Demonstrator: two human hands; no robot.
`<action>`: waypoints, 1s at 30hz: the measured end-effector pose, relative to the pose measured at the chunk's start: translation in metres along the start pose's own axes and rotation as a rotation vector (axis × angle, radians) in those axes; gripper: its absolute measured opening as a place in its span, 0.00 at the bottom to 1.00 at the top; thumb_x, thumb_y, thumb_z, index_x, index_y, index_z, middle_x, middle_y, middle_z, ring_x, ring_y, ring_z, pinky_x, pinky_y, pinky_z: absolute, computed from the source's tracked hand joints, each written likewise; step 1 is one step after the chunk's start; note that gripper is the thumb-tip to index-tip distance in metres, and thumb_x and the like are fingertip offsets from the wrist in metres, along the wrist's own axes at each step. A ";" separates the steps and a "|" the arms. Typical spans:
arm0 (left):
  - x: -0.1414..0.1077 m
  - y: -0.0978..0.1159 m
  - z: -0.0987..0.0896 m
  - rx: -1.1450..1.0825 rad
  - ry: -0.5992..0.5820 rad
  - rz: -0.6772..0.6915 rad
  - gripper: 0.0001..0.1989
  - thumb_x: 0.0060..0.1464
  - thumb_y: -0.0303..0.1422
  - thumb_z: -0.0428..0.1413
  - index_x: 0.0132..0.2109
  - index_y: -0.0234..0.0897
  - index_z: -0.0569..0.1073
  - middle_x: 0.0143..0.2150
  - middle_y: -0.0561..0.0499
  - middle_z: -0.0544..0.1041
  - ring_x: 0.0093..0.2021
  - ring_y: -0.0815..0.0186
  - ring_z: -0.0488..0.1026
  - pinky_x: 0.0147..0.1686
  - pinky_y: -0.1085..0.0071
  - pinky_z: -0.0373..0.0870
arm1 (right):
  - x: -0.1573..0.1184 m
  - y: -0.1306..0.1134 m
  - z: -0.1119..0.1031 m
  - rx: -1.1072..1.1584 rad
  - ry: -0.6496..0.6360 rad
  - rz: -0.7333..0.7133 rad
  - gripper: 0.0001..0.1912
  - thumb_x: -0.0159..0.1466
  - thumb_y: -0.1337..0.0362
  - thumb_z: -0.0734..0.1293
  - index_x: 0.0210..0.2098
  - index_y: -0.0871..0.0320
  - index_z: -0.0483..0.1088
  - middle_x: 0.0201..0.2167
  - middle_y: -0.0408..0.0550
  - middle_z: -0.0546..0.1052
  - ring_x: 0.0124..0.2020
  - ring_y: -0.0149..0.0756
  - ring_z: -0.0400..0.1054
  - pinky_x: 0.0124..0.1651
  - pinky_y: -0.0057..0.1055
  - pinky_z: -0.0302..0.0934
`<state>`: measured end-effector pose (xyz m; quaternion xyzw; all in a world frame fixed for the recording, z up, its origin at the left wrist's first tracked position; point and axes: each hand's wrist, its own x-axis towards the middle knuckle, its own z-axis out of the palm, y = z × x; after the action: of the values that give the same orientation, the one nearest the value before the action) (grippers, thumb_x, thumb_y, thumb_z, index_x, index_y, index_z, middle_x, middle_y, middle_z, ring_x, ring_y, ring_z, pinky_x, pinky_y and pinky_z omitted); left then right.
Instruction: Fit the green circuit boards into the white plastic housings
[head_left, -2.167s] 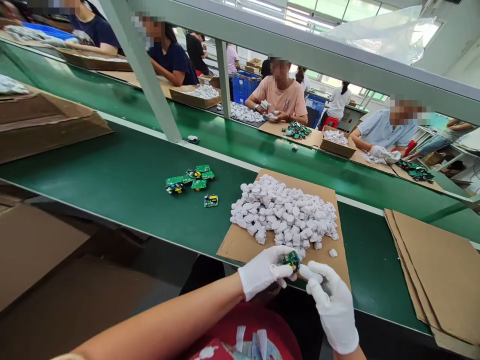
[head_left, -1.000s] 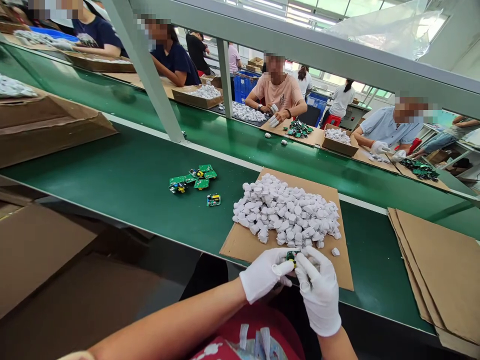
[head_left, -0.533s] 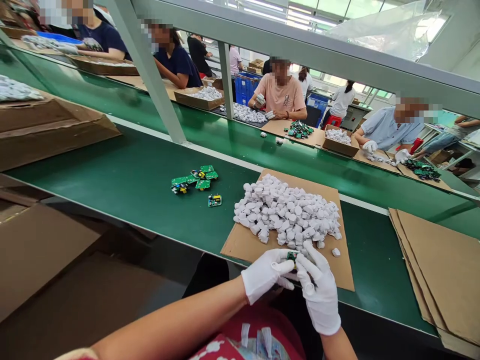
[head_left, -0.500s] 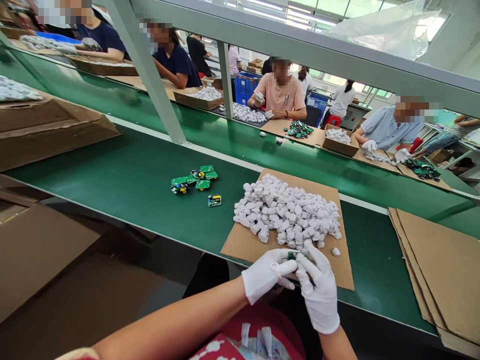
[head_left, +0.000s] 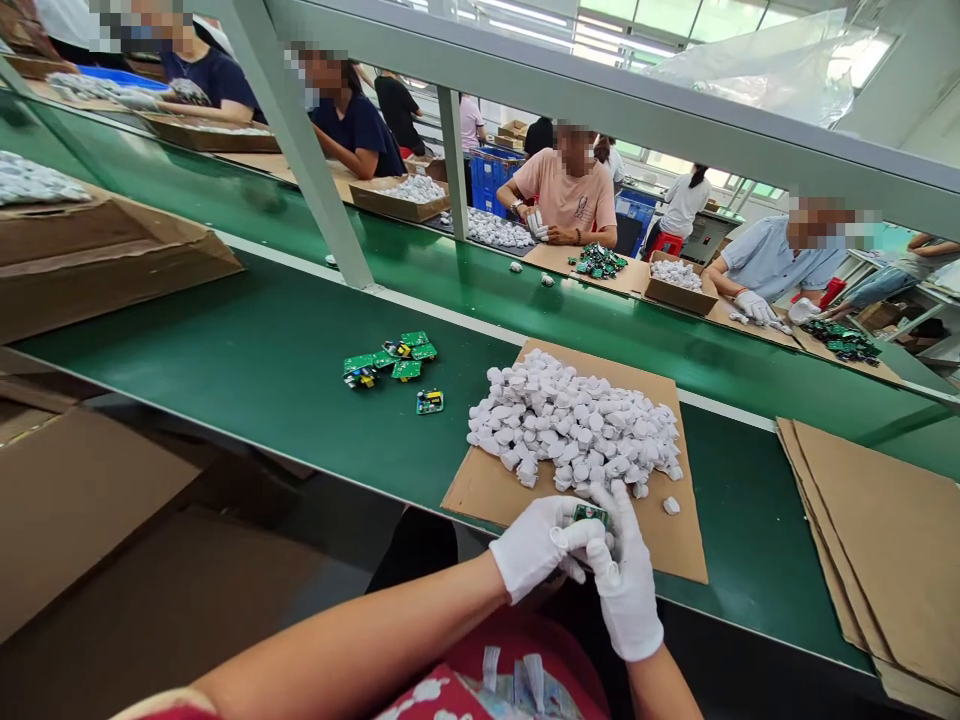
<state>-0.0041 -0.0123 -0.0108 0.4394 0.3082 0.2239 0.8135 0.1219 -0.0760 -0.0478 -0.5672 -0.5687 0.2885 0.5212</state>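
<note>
A small green circuit board (head_left: 590, 514) is pinched between my two white-gloved hands at the front edge of the cardboard sheet (head_left: 480, 487). My left hand (head_left: 541, 545) grips its left side with thumb and fingers. My right hand (head_left: 626, 580) closes on it from the right, partly hiding it. Just beyond my fingers lies a large heap of white wrapped pieces (head_left: 574, 420), with one loose piece (head_left: 671, 505) to its right. Several green boards (head_left: 406, 369) lie in a cluster on the green surface, and a single board (head_left: 430, 402) sits just nearer to me.
Stacked cardboard sheets (head_left: 885, 530) lie at the right, and a cardboard box (head_left: 112, 265) stands at the left. A grey metal frame (head_left: 307, 150) rises beyond the heap. Across the green belt (head_left: 450, 270), several people work at piles of white pieces and boards.
My right hand has shifted slightly left and turned, and more of the board's face shows between my fingers. Across the belt, people's hands and small white pieces have moved.
</note>
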 end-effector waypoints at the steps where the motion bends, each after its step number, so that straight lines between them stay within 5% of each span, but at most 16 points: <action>1: 0.000 -0.001 0.000 -0.020 -0.005 -0.006 0.19 0.42 0.46 0.60 0.31 0.32 0.69 0.25 0.53 0.71 0.22 0.73 0.68 0.22 0.76 0.68 | 0.000 0.001 0.000 -0.020 0.000 0.021 0.29 0.64 0.57 0.61 0.62 0.56 0.53 0.56 0.55 0.67 0.54 0.43 0.65 0.53 0.38 0.63; 5: 0.001 -0.006 -0.004 -0.080 -0.041 -0.011 0.22 0.44 0.50 0.56 0.33 0.32 0.69 0.25 0.50 0.72 0.25 0.69 0.71 0.25 0.73 0.70 | -0.002 0.005 0.002 -0.123 0.021 0.073 0.24 0.63 0.57 0.63 0.57 0.58 0.63 0.48 0.53 0.75 0.45 0.40 0.72 0.46 0.30 0.67; 8: 0.004 -0.012 -0.007 0.011 -0.058 0.047 0.17 0.45 0.43 0.58 0.34 0.32 0.70 0.25 0.51 0.73 0.24 0.70 0.70 0.26 0.75 0.69 | -0.004 0.006 0.003 -0.205 0.071 0.087 0.26 0.60 0.56 0.65 0.55 0.60 0.65 0.42 0.53 0.78 0.39 0.39 0.74 0.42 0.30 0.68; 15: -0.002 -0.002 -0.002 0.059 -0.071 0.042 0.16 0.47 0.44 0.56 0.33 0.33 0.68 0.27 0.52 0.70 0.27 0.69 0.69 0.23 0.77 0.66 | 0.006 -0.004 -0.005 0.097 -0.045 0.057 0.28 0.62 0.49 0.60 0.57 0.57 0.63 0.51 0.54 0.73 0.52 0.44 0.67 0.52 0.38 0.64; 19: -0.007 -0.003 -0.003 0.092 -0.149 0.150 0.18 0.46 0.41 0.58 0.41 0.33 0.69 0.31 0.50 0.71 0.29 0.70 0.68 0.25 0.77 0.65 | 0.008 -0.005 -0.005 0.066 -0.039 0.188 0.23 0.62 0.51 0.61 0.51 0.57 0.69 0.43 0.52 0.78 0.43 0.42 0.72 0.48 0.36 0.66; 25: -0.007 -0.011 -0.010 0.227 -0.049 0.169 0.15 0.46 0.31 0.59 0.43 0.32 0.70 0.31 0.51 0.71 0.26 0.72 0.64 0.27 0.76 0.63 | 0.009 -0.004 -0.004 0.164 -0.100 0.205 0.21 0.62 0.53 0.61 0.50 0.57 0.71 0.44 0.51 0.77 0.45 0.42 0.71 0.50 0.38 0.65; 30: -0.008 0.003 -0.011 0.078 -0.248 0.084 0.17 0.42 0.35 0.62 0.40 0.32 0.71 0.32 0.51 0.72 0.31 0.70 0.67 0.31 0.75 0.66 | 0.008 0.000 -0.003 0.072 -0.037 0.176 0.22 0.62 0.52 0.61 0.51 0.57 0.70 0.41 0.50 0.79 0.46 0.41 0.71 0.47 0.33 0.67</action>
<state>-0.0179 -0.0094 -0.0102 0.5074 0.1950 0.1897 0.8177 0.1256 -0.0691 -0.0447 -0.5905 -0.5154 0.3640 0.5033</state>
